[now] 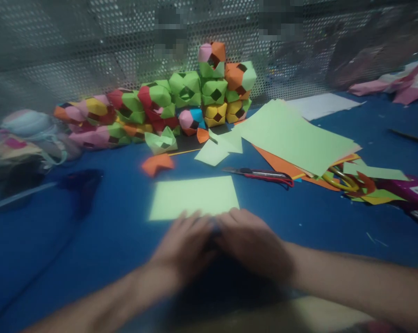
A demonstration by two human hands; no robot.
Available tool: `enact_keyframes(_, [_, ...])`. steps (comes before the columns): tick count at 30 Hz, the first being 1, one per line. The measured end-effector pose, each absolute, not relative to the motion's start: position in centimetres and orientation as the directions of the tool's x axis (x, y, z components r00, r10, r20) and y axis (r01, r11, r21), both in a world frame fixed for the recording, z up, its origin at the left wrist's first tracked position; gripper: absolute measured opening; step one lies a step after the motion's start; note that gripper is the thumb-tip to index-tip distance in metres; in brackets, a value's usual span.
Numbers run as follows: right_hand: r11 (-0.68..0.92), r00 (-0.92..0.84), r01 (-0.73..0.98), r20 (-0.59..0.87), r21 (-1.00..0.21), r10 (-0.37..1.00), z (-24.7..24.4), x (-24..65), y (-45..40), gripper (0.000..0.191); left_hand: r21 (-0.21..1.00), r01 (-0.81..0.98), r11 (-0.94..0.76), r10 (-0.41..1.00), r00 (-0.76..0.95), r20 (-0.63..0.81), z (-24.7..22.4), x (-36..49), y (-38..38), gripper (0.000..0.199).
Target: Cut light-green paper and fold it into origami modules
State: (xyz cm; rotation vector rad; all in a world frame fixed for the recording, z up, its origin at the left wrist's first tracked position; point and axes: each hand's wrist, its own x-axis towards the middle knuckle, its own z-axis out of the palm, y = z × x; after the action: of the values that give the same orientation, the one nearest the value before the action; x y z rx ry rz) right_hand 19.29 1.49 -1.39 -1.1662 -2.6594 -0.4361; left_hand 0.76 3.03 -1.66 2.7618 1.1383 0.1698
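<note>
A pale green rectangle of paper [195, 199] lies on the blue table in front of me. My left hand [190, 243] and my right hand [248, 238] meet at its near edge, fingertips on or just beside that edge. Both hands are blurred, with their fingers curled and close together. Whether they pinch the paper or only press on it is hidden. Behind the paper lie an orange folded piece [157, 165], small pale green pieces [214, 151] and a cutter knife [267, 175].
Several folded paper cubes [185, 90] are stacked against a perforated metal wall [118, 51]. A stack of green sheets [295, 138] lies right of centre, beside scissors with yellow handles [344, 181], paper scraps and a purple case [408, 189]. A pale blue object [28, 122] stands far left.
</note>
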Motion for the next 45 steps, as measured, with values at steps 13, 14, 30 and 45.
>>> enact_keyframes(13, [0.636, -0.716, 0.689, 0.190, 0.347, 0.672, -1.4, 19.1, 1.5, 0.023, 0.164, 0.709, -0.686, 0.721, 0.692, 0.024, -0.3, 1.2, 2.9, 0.035])
enact_keyframes(14, [0.635, -0.713, 0.695, 0.204, 0.338, 0.671, -1.3, 19.1, 1.5, 0.021, 0.153, 0.706, -0.691, 0.718, 0.696, 0.030, -0.3, 1.2, 3.0, 0.038])
enact_keyframes(30, [0.686, -0.712, 0.698, 0.313, 0.208, 0.629, -0.7, 20.4, 2.0, 0.022, -0.182, 0.810, -0.558, 0.830, 0.544, -0.121, 1.6, 0.7, 2.9, 0.046])
enact_keyframes(45, [0.632, -0.631, 0.770, -0.048, 0.083, 0.774, 1.7, 22.3, 2.5, 0.030, -0.258, 0.848, -0.464, 0.873, 0.388, -0.295, 4.1, -3.0, 5.8, 0.044])
